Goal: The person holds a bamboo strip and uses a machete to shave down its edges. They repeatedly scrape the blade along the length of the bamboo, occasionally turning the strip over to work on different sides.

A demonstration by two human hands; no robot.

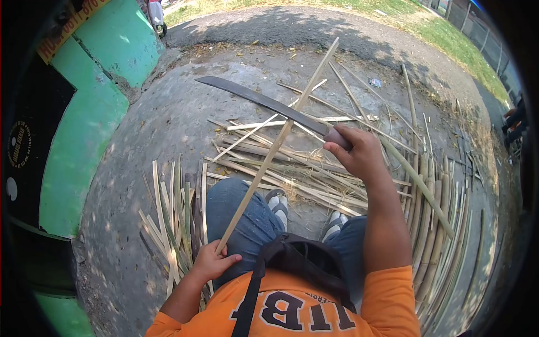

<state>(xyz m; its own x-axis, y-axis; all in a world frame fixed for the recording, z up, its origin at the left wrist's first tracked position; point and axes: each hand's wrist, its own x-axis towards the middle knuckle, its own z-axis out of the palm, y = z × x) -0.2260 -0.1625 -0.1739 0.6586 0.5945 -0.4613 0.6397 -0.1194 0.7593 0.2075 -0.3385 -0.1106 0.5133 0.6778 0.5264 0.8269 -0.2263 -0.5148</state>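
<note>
My left hand (213, 262) is closed round the lower end of a long bamboo strip (250, 192), which slants up and away past my knee. In my right hand (359, 153) is the handle of a machete (255, 98), gripped with the fingers wrapped round it. The long dark blade points left and crosses the strip in its upper half, overlapping it in this view. Beneath them, a heap of split bamboo strips (314, 184) lies on the ground in front of my shoes.
More split strips (168, 216) lie to my left. Bamboo poles (429, 247) are stacked on the right, with one pole (418, 182) slanting across. A green wall (84, 151) stands at the left, a road (252, 28) runs ahead, and a person (514, 121) is at the far right edge.
</note>
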